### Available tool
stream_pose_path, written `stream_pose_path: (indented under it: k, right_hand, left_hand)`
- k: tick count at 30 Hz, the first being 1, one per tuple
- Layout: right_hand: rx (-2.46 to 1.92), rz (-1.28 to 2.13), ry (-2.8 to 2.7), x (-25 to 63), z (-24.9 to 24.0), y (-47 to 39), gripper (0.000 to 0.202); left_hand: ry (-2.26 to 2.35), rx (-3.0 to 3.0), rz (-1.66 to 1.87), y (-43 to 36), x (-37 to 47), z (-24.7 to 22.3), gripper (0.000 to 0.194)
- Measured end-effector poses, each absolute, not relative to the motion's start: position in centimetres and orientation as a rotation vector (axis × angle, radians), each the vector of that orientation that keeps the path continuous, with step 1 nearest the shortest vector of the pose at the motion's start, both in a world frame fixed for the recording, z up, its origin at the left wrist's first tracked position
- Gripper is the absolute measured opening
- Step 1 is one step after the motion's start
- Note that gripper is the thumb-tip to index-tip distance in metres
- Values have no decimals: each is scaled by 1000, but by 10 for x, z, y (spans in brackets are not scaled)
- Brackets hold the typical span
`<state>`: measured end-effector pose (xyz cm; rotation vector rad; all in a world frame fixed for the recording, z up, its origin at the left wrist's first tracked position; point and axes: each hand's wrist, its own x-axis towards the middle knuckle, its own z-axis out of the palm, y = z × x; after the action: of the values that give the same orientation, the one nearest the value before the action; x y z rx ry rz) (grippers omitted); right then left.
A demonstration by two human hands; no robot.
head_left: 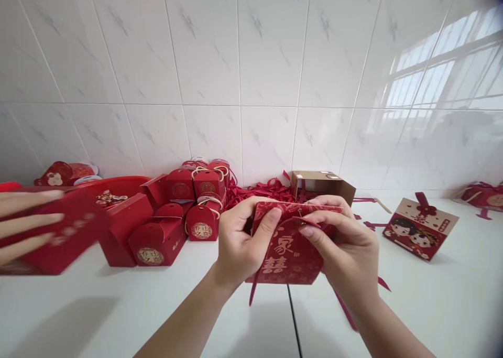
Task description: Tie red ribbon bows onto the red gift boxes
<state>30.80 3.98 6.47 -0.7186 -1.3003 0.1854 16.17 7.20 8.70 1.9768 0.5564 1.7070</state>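
Okay, you've got both hands at centre, holding up a red printed paper gift box with pale gold characters, tilted over the white tabletop. Your left hand clamps its left side, thumb flat on the front, other fingers mostly hidden behind. Your right hand has thumb and forefinger pinched on a thin dark red ribbon by the hole near the top edge; a tail dangles below your left thumb. Left of you, a co-worker's hand, blurred and cut off by the frame, has its fingers laid over a red card piece; can't tell how firmly. Beyond, between the two of you, red boxes with round gold emblems cluster, some with cream cord handles. Behind your box, a heap of dark red ribbons lies beside an open brown cardboard box. Well to your right sits a red-and-beige box with two cartoon figures, ribbon loop on top.
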Motion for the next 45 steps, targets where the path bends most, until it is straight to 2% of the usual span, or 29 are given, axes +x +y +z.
stream_pose_path:
  k: [9,14,18,23,24,28,31,35,37,39,43,45]
  right_hand:
    - [-584,-12,-1388,310,66,35,18]
    - [-576,185,-1285,310,70,35,43]
    - [-713,319,-1291,315,72,41,23]
    - [-816,283,-1144,323,71,48,26]
    - [-829,279,-1125,325,71,48,26]
    - [-844,311,-1082,329,73,47,27]
    - [-816,358,-1101,330,76,46,27]
    - [-706,355,-1325,326,76,43,21]
    - [-609,297,-1511,321,73,41,21]
    - [-504,199,-1678,317,70,39,22]
    - [-398,-6,-1847,311,69,33,21]
    - [-379,-71,-1859,311,71,31,21]
  left_hand:
    - [469,2141,1699,70,156,85,18]
    - [167,2101,1665,70,158,80,18]
    - [220,2056,1420,73,156,88,39]
    - [690,2198,1254,74,139,102,50]
    - [815,2248,1237,73,136,104,48]
    - [1043,2361,1087,73,124,111,18]
    - [945,2339,1109,74,117,116,17]
    - [701,2038,1538,73,111,119,13]
    - [566,1825,1645,69,112,119,14]
    - [495,1685,1636,63,114,119,15]
    - [599,1676,1477,48,119,120,32]
    - [652,1817,1336,44,118,121,19]
